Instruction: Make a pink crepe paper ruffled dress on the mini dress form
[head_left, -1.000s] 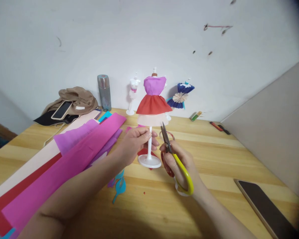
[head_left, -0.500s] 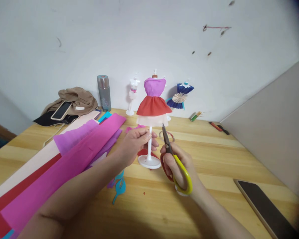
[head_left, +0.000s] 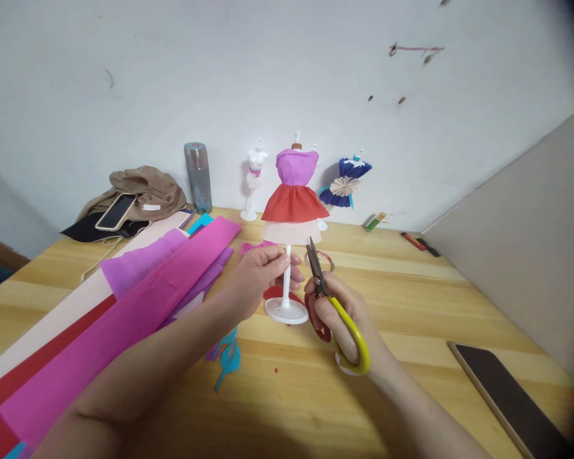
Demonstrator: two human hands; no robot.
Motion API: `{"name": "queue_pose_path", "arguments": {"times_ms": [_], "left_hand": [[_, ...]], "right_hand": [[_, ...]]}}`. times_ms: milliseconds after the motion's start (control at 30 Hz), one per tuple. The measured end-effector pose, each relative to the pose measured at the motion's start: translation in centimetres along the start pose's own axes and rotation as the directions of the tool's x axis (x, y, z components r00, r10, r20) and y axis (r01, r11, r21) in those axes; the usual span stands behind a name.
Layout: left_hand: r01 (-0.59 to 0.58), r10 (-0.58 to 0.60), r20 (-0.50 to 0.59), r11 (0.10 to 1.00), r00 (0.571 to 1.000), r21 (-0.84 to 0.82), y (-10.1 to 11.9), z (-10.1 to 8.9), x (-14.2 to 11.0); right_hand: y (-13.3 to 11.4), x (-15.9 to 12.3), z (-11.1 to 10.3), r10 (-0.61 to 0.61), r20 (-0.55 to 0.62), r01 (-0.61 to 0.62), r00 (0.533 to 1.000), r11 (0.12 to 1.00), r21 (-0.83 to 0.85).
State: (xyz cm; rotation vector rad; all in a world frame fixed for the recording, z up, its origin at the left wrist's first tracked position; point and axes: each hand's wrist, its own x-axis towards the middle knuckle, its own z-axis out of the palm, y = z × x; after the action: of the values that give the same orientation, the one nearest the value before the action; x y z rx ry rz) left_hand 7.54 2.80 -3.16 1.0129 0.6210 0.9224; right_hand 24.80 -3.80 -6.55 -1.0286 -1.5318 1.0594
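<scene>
Left hand (head_left: pixel 256 280) comes in from lower left, thumb and fingers clamped round the white stem (head_left: pixel 287 274) of the dressed mannequin (head_left: pixel 294 204), some fingers behind it. The mannequin stands upright just above that grip: purple top, red skirt, pale underskirt (head_left: pixel 289 232). Right hand (head_left: pixel 349 312), from lower right, is closed on the scissors (head_left: pixel 321 284), blades pointing up, slightly left. Tip is at the underskirt's right edge; can't tell if touching. Can't tell if the mannequin's base (head_left: pixel 286 312), below the left grip, meets the table.

White wall (head_left: pixel 196 76), marked, behind both grips. Wooden table (head_left: pixel 411 312) under them. Left of the left hand: long magenta sheet (head_left: pixel 124 335) over other coloured sheets. Farther left, beyond: brown cloth (head_left: pixel 148 185) with a phone (head_left: pixel 116 211) on it. Big phone (head_left: pixel 509 401) lies well right of the right hand. Past the left grip: flask (head_left: pixel 199 182), white mannequin (head_left: pixel 254 182); past the right, blue-dressed mannequin (head_left: pixel 354 167). Turquoise scrap (head_left: pixel 229 360) sits below the left hand; red speck (head_left: pixel 276 370) nearer the viewer.

Vs. half a second ago: whole view slides slightly left, both holds unchanged, scissors tip again at the same edge.
</scene>
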Motion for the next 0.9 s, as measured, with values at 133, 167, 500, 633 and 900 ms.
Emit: {"name": "queue_pose_path", "arguments": {"times_ms": [133,167,500,633,900], "left_hand": [[-0.002,0.002,0.004,1.000,1.000,-0.003,0.00,0.04,-0.03],[-0.004,0.004,0.012,1.000,1.000,-0.006,-0.03,0.06,-0.03],[0.012,-0.011,0.044,1.000,0.999,-0.021,-0.82,0.21,0.18],[0.011,-0.010,0.051,1.000,0.999,-0.016,-0.84,0.35,0.04],[0.012,-0.013,0.043,1.000,0.999,0.005,-0.91,0.62,-0.25]], "right_hand": [[-0.04,0.02,0.06,0.013,-0.006,-0.013,1.000,1.000,-0.008],[-0.08,0.05,0.06,0.010,-0.011,-0.010,1.000,1.000,-0.013],[-0.36,0.16,0.02,-0.014,-0.029,0.011,0.999,0.997,-0.073],[-0.04,0.06,0.15,0.014,-0.062,-0.017,0.998,0.999,-0.050],[0.45,-0.06,0.19,0.011,-0.088,-0.014,0.996,0.999,-0.038]]}}
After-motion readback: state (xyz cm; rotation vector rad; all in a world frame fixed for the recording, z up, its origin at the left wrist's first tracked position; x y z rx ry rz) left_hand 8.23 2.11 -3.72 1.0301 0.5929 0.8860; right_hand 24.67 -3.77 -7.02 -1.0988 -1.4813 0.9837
